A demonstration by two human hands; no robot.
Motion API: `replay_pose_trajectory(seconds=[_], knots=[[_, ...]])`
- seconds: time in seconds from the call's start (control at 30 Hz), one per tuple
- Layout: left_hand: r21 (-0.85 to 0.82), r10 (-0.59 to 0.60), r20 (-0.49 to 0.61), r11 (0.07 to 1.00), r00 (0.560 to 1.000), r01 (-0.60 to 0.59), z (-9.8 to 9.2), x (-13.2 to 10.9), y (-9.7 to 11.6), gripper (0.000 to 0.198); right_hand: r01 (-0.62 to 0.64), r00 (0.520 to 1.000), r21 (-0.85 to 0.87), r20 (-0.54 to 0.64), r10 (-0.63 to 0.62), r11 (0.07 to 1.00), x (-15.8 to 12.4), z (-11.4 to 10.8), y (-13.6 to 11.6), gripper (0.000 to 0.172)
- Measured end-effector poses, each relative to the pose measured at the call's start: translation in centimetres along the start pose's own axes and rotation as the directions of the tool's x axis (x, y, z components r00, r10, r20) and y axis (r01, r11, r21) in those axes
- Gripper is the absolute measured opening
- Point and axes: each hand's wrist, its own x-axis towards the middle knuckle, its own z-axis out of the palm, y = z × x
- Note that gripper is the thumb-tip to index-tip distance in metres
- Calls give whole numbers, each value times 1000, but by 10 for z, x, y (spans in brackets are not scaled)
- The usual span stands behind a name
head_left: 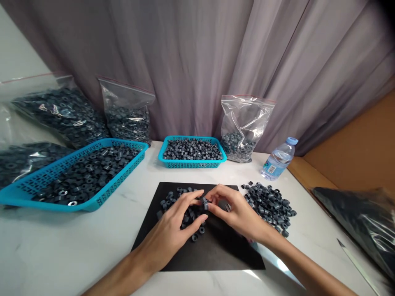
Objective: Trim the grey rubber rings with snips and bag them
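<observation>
My right hand (236,209) pinches a small dark grey cylindrical piece (205,203) between thumb and index finger. Thin shiny prongs (228,207) show beside its curled fingers; their kind is unclear. My left hand (176,218) is open, thumb and fingers apart, just left of the held piece; it holds nothing that I can see. Beneath and around it lies a loose pile of small grey ring-shaped pieces (168,200), partly hidden by the hand. Under both hands is a black mat (212,257). To the right of my right hand, a second pile of such pieces (267,203) spills over the white table.
Blue baskets of pieces stand at left (92,204) and back centre (193,164). Filled zip bags (128,119) lean at back left, another bag (243,131) at back right. A water bottle (277,160), a cardboard wall (354,144) and a dark bag (364,222) line the right.
</observation>
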Motion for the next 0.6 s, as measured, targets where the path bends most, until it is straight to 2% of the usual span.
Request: replay_pose_trajectory(seconds=[0.13, 0.33, 0.47, 0.6], knots=[[-95, 44, -58, 994, 997, -49, 0, -1, 6, 37, -4, 1000, 54, 30, 2, 999, -4, 2, -13, 6], [-91, 47, -207, 994, 977, -67, 1, 2, 7, 28, -118, 993, 185, 17, 117, 976, -5, 8, -7, 16], [-117, -6, -249, 993, 968, -23, 3, 4, 4, 22, -184, 981, 249, -19, 194, 951, -4, 10, -1, 26], [-270, -105, -218, 962, 970, 44, 5, 5, 5, 17, -200, 975, 214, -49, 215, 956, -2, 6, -2, 24]])
